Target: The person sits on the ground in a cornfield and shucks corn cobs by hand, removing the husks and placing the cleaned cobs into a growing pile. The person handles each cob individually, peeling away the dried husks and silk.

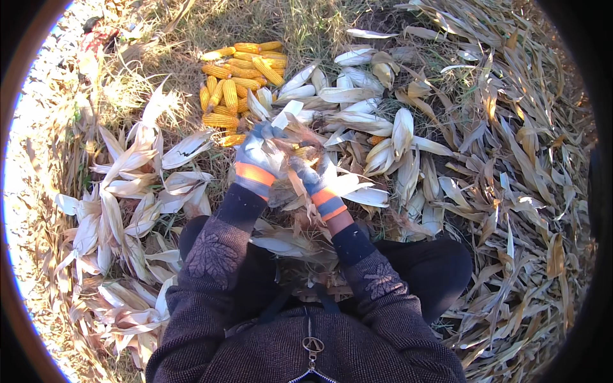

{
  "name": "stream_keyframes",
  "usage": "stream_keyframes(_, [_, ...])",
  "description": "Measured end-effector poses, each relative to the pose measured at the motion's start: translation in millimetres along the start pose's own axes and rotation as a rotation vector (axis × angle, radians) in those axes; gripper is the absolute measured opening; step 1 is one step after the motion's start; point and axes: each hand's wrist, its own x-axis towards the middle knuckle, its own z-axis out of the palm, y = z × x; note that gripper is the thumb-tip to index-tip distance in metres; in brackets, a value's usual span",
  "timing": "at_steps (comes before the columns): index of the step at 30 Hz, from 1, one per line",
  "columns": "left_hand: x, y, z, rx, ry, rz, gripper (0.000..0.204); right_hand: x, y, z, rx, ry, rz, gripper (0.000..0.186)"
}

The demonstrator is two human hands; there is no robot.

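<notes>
Both my hands wear grey work gloves with orange bands at the cuffs, and they meet over my crossed legs. Between them is a partly husked ear of corn [307,153], its yellow tip showing among brown silk and loose dry husk. My left hand [258,153] is closed around the ear's husk on one side. From the other side, my right hand [313,173] grips the same ear, its fingers partly covered by husk. Just beyond my left hand lies a pile of bare yellow corn cobs [244,80].
Unhusked ears [361,96] in pale husks lie heaped beyond my hands to the right. Stripped husks [131,185] are piled on the left. Dry corn stalks and leaves [511,210] cover the right side. Dry grass [319,25] stretches along the far side.
</notes>
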Motion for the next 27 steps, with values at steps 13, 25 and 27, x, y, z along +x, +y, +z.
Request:
stream_keyframes(13, [22,27,-16,-0.178,0.263,-0.052,0.015,24,-6,-81,0.525,0.359,0.148,0.034])
stream_keyframes(25, [-16,-10,18,0.931,-0.656,-0.076,0.047,34,-17,-94,0.762,0.369,0.187,0.030])
stream_keyframes(27, [-21,1,36,1.198,-0.702,-0.019,0.051,35,-16,-91,0.790,0.340,0.173,0.029])
